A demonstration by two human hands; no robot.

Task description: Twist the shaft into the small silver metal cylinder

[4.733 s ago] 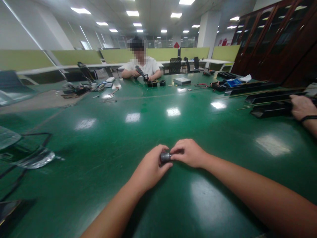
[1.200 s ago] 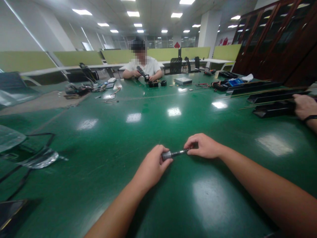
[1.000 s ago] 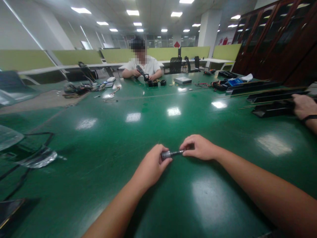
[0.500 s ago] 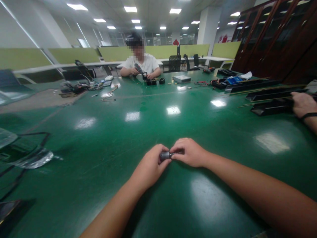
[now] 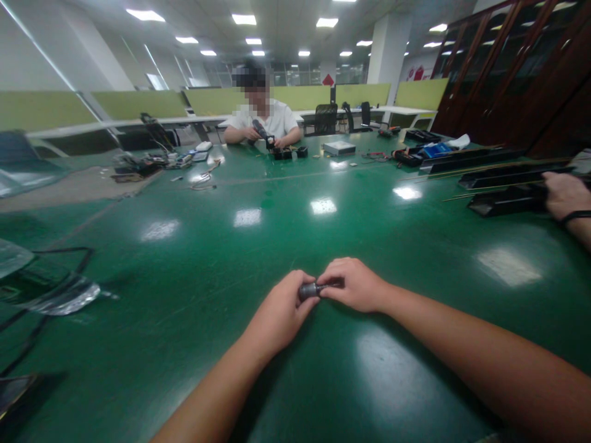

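Low over the green table (image 5: 207, 246), my two hands meet around a small dark-grey metal cylinder (image 5: 308, 290) with a thin shaft on its right end. My left hand (image 5: 280, 317) grips the cylinder's body between thumb and fingers. The shaft (image 5: 329, 285) is pinched in the fingertips of my right hand (image 5: 353, 284); part of it is hidden by those fingers. Cylinder and shaft lie nearly in line, roughly level. What exact kind of part this is, I cannot make out.
Across the table a person in a white shirt (image 5: 281, 114) holds a power drill (image 5: 259, 128) over black parts. At right, another person's hand (image 5: 567, 194) rests on a black channel (image 5: 505, 200). A clear plastic bottle (image 5: 50, 283) lies at left. A grey box (image 5: 339, 147) sits farther back.
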